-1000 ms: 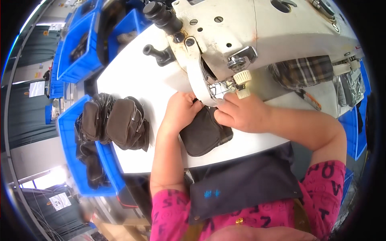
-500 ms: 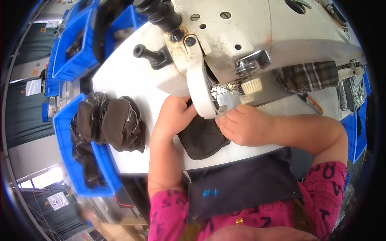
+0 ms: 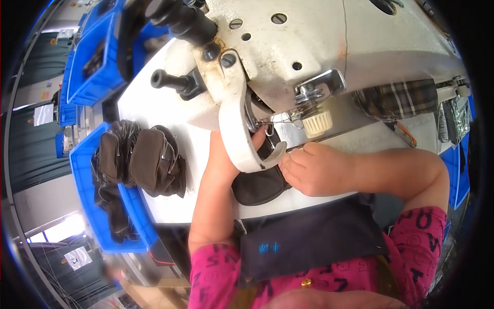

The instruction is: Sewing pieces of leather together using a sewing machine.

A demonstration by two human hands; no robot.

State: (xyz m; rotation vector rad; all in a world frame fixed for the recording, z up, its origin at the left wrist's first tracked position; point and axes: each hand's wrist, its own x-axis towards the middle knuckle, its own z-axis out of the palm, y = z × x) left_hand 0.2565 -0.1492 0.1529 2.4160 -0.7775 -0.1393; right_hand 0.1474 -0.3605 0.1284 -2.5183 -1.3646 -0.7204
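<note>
Looming over my hands, the sewing machine (image 3: 319,46) stands on the white table (image 3: 194,172). The dark brown pouch (image 3: 260,189) lies beneath its curved guard (image 3: 232,136), between my hands. My right hand (image 3: 316,171) has its fingers curled almost closed on the pouch's right edge; my left hand (image 3: 221,152) lies at its upper left, thumb on the cloth, the other fingers too hidden to tell how tight they are. That thumb sits just beside the metal parts behind the guard, so a careless push could catch it; an uneven pull between my hands could skew the edge. Counting down: one machine, one table, two finished-looking pouches (image 3: 149,160) at left, one pouch in hand, one cream knob (image 3: 318,124).
</note>
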